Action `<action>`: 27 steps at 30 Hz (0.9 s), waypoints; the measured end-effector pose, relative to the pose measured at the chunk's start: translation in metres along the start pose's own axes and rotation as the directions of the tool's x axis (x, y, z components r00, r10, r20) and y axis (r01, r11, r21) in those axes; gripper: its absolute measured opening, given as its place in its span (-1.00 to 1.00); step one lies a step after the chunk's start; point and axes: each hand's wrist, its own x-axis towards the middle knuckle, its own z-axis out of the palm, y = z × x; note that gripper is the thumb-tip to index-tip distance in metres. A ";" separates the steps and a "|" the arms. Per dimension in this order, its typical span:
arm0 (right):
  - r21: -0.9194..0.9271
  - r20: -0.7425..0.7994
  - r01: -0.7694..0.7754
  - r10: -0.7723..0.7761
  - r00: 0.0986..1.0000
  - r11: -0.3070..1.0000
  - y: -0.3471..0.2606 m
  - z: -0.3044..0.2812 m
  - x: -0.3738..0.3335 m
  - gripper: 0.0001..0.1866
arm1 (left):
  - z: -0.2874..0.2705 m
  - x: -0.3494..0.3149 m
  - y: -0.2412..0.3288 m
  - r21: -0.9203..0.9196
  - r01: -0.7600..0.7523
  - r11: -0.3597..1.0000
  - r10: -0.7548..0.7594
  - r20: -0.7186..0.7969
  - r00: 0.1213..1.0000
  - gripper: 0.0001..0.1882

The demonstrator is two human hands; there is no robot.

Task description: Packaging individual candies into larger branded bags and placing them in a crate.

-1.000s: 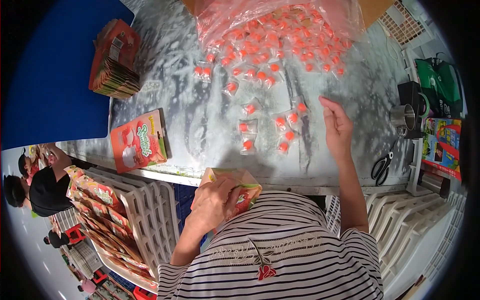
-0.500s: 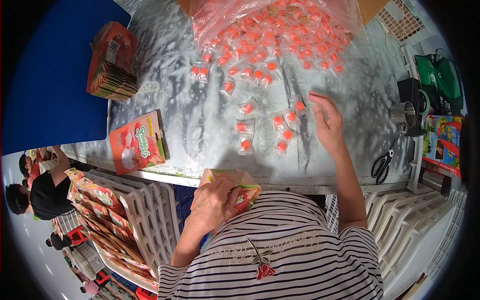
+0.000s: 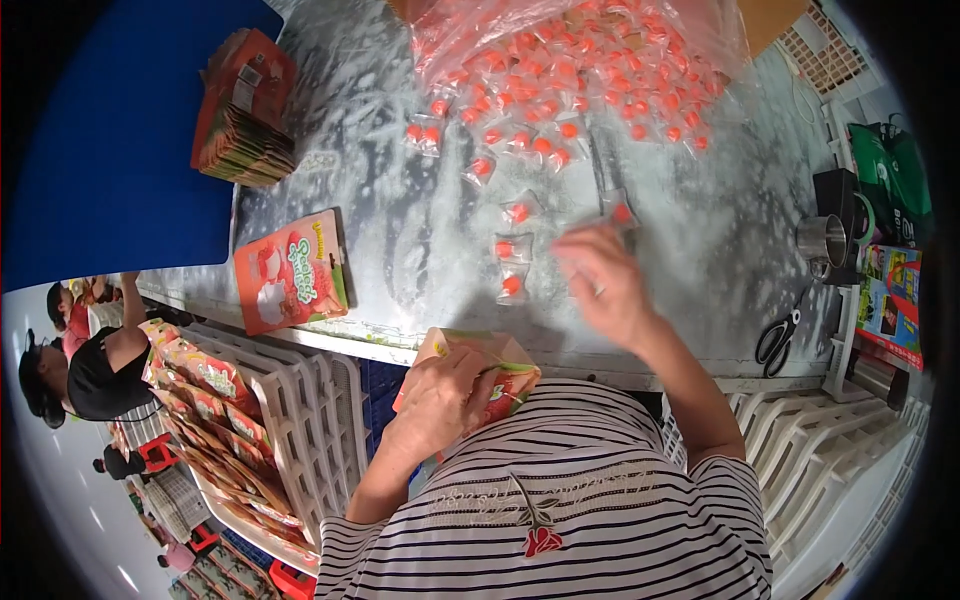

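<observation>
One left hand [image 3: 435,395] closes around one red and green bag [image 3: 515,388], which stands with its pale mouth gaping at the near edge of the table [image 3: 420,235], against the front of one striped shirt [image 3: 540,480]. One right hand [image 3: 600,280] is over the table to the right of that bag, blurred, its fingers bent and close together; whether anything is between them I cannot tell. Just left of this hand lie three wrapped sweets [image 3: 505,248] in an upright row, each a red ball in a clear wrapper, and one single sweet [image 3: 620,212] lies just beyond its knuckles; any under the hand are hidden. Farther off, two sweets [image 3: 422,134] lie side by side, with one lone sweet [image 3: 481,167] nearer, and behind them spreads one heap of sweets [image 3: 640,85], too many to count, partly under one clear plastic sheet [image 3: 480,38]. To the left are one flat bag [image 3: 292,272] lying on the table and one stack of bags [image 3: 245,110], whose number cannot be made out, next to one blue board [image 3: 110,150]. At the right are one pair of scissors [image 3: 775,345], one metal cup [image 3: 822,237] and one green carrier [image 3: 880,170]. Below at the left, several more bags [image 3: 220,430] lean in rows beside white crates [image 3: 310,420].
</observation>
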 end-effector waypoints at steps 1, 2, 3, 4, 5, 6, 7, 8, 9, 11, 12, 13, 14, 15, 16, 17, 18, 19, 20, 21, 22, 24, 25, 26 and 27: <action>0.006 -0.001 0.005 -0.005 1.000 1.000 -0.006 0.014 0.000 -0.76 | 0.001 -0.001 -0.002 0.007 -0.009 1.000 0.009 -0.009 1.000 -0.92; -0.013 0.080 0.080 -0.078 0.994 0.997 -0.012 0.027 -0.001 -0.75 | 0.001 -0.002 -0.001 0.011 -0.010 1.000 0.010 -0.010 1.000 -0.92; -0.027 0.161 0.154 -0.148 0.976 0.988 -0.015 0.036 -0.002 -0.74 | 0.000 -0.002 0.000 0.002 -0.009 1.000 0.009 -0.014 1.000 -0.92; -0.027 0.159 0.155 -0.149 0.976 0.987 -0.017 0.042 -0.003 -0.74 | 0.000 -0.003 0.000 -0.007 -0.009 1.000 0.009 -0.019 1.000 -0.92; -0.092 0.204 0.222 -0.200 0.958 0.971 -0.018 0.047 -0.004 -0.78 | 0.000 -0.004 0.000 -0.006 -0.012 1.000 0.012 -0.019 1.000 -0.92; -0.154 0.251 0.287 -0.244 0.937 0.945 -0.017 0.049 -0.005 -0.81 | 0.001 -0.004 -0.001 0.000 -0.012 1.000 0.012 -0.036 0.999 -0.91; -0.228 0.311 0.344 -0.266 0.912 0.911 -0.013 0.048 -0.005 -0.79 | 0.001 -0.005 -0.001 0.006 -0.008 1.000 0.008 -0.055 0.998 -0.91; -0.230 0.312 0.344 -0.266 0.912 0.911 -0.011 0.045 -0.008 -0.79 | 0.001 -0.005 -0.002 0.004 -0.009 1.000 0.009 -0.055 0.998 -0.91; -0.236 0.299 0.322 -0.247 0.922 0.917 -0.010 0.040 -0.011 -0.78 | 0.001 -0.005 -0.002 -0.004 -0.003 1.000 0.003 -0.055 0.998 -0.91; -0.289 0.313 0.275 -0.181 0.932 0.917 -0.006 0.025 -0.016 -0.75 | 0.002 -0.005 -0.004 -0.020 0.004 1.000 -0.005 -0.054 0.999 -0.90; -0.292 0.316 0.273 -0.177 0.932 0.917 -0.005 0.017 -0.017 -0.75 | 0.002 -0.005 -0.005 -0.015 0.004 1.000 -0.005 -0.041 0.999 -0.90; -0.274 0.222 0.193 -0.134 0.966 0.942 -0.004 0.008 -0.016 -0.73 | 0.002 -0.005 -0.006 -0.008 0.005 1.000 -0.005 -0.027 1.000 -0.90; -0.251 0.126 0.114 -0.084 0.988 0.961 -0.001 -0.001 -0.016 -0.71 | 0.000 -0.005 -0.006 -0.013 0.002 1.000 -0.003 -0.026 1.000 -0.90; -0.202 0.099 -0.011 0.032 0.995 0.979 0.009 -0.012 -0.017 -0.51 | -0.002 -0.006 -0.004 -0.017 0.055 0.998 -0.055 0.022 0.998 -0.87; -0.205 0.099 -0.013 0.034 0.995 0.979 0.015 -0.022 -0.014 -0.51 | -0.003 -0.006 -0.004 -0.018 0.108 0.994 -0.107 0.070 0.992 -0.85; -0.270 0.030 -0.045 0.056 0.998 0.962 0.017 -0.032 -0.007 -0.40 | -0.002 -0.006 -0.005 -0.019 0.106 0.994 -0.105 0.071 0.992 -0.85; -0.330 -0.040 -0.081 0.072 0.997 0.941 0.020 -0.039 -0.003 -0.29 | -0.002 -0.006 -0.006 -0.016 0.081 0.997 -0.080 0.053 0.995 -0.85; -0.378 0.020 -0.173 0.194 0.981 0.909 0.023 -0.040 0.000 -0.16 | -0.002 -0.005 -0.006 -0.011 0.054 0.998 -0.054 0.035 0.998 -0.85; -0.378 0.017 -0.172 0.193 0.981 0.910 0.022 -0.037 0.000 -0.16 | -0.001 -0.004 -0.006 -0.009 0.052 0.999 -0.052 0.034 0.998 -0.85; -0.409 0.052 -0.174 0.213 0.976 0.896 0.018 -0.030 -0.001 -0.16 | -0.001 -0.003 -0.005 -0.008 0.064 0.998 -0.063 0.038 0.997 -0.85; -0.435 0.092 -0.172 0.234 0.968 0.884 0.012 -0.021 -0.002 -0.15 | -0.001 -0.005 -0.004 -0.006 0.082 0.997 -0.082 0.041 0.996 -0.85; -0.475 0.095 -0.133 0.201 0.975 0.870 0.004 -0.001 -0.007 -0.19 | 0.000 -0.006 -0.003 0.005 0.080 0.997 -0.081 0.038 0.996 -0.85; -0.520 0.097 -0.095 0.169 0.981 0.849 0.004 0.006 -0.011 -0.23 | -0.001 -0.006 -0.003 0.012 0.074 0.997 -0.074 0.035 0.997 -0.85; -0.517 0.096 -0.095 0.168 0.981 0.851 0.008 0.013 -0.017 -0.23 | -0.001 -0.005 -0.002 0.015 0.075 0.997 -0.076 0.035 0.997 -0.85; -0.491 0.087 -0.067 0.125 0.988 0.869 0.012 0.020 -0.023 -0.30 | -0.003 -0.004 -0.001 -0.004 0.069 0.998 -0.069 0.030 0.997 -0.85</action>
